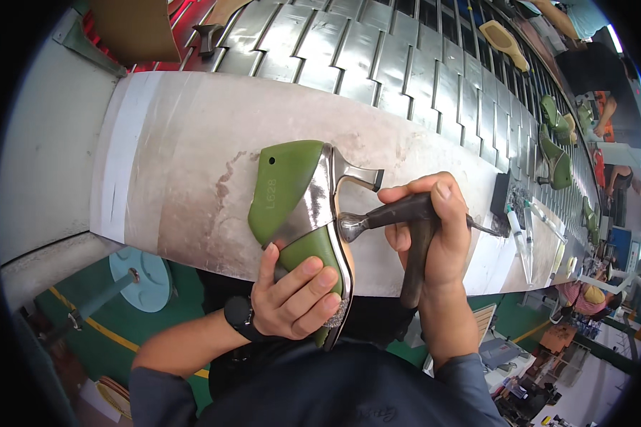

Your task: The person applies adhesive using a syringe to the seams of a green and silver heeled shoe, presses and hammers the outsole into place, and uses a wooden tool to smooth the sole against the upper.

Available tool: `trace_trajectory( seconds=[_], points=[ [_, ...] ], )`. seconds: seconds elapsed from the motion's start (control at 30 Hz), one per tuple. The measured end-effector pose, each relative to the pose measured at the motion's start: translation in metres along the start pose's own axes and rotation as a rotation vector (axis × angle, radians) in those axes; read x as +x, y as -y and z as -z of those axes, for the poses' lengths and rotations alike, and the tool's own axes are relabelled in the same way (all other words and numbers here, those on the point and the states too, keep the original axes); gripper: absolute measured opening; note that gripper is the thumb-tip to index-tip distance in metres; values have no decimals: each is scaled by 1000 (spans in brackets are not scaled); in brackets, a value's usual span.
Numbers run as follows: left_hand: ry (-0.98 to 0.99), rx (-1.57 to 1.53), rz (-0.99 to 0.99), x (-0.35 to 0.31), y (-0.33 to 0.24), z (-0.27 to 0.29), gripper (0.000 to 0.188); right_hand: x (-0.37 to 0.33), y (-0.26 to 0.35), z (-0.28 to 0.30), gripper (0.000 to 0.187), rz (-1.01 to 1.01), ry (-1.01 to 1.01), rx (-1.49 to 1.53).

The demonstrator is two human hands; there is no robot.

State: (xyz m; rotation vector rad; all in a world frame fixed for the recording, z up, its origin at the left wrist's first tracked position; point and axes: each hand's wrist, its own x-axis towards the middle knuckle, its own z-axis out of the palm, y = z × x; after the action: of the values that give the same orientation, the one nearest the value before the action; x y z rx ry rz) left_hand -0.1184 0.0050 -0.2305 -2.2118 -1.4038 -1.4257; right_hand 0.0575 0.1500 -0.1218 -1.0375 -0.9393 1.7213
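A high-heeled shoe with a shiny metallic upper (308, 206) lies on its side on the worn bench top (192, 156), fitted over a green shoe last (283, 181). Its slim heel (360, 175) points right. My left hand (295, 295) grips the front of the shoe, fingers over the green toe part. In my right hand is a hammer (399, 212), held around its dark head with the handle hanging toward me. The hammer's rounded metal face is against or very close to the sole edge near the arch. My right hand (441, 231) is closed around the tool.
Beyond the bench runs a slatted metal conveyor (356, 53), carrying a tan sole-shaped piece (504, 43) and green lasts (554, 156). Syringe-like tubes (523, 242) and a dark block (501, 193) sit at the bench's right end. Other people work at far right.
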Motion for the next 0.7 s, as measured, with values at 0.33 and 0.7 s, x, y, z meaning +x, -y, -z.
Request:
trace_trajectory(
  seconds=[0.33, 0.7],
  points=[
    [1, -20, -21, -2, 1, 6, 38, 18, 56, -45, 12, 119, 271, -525],
    [61, 42, -86, 0, 10, 9, 85, -13, 38, -15, 17, 321, 21, -417]
  ],
)
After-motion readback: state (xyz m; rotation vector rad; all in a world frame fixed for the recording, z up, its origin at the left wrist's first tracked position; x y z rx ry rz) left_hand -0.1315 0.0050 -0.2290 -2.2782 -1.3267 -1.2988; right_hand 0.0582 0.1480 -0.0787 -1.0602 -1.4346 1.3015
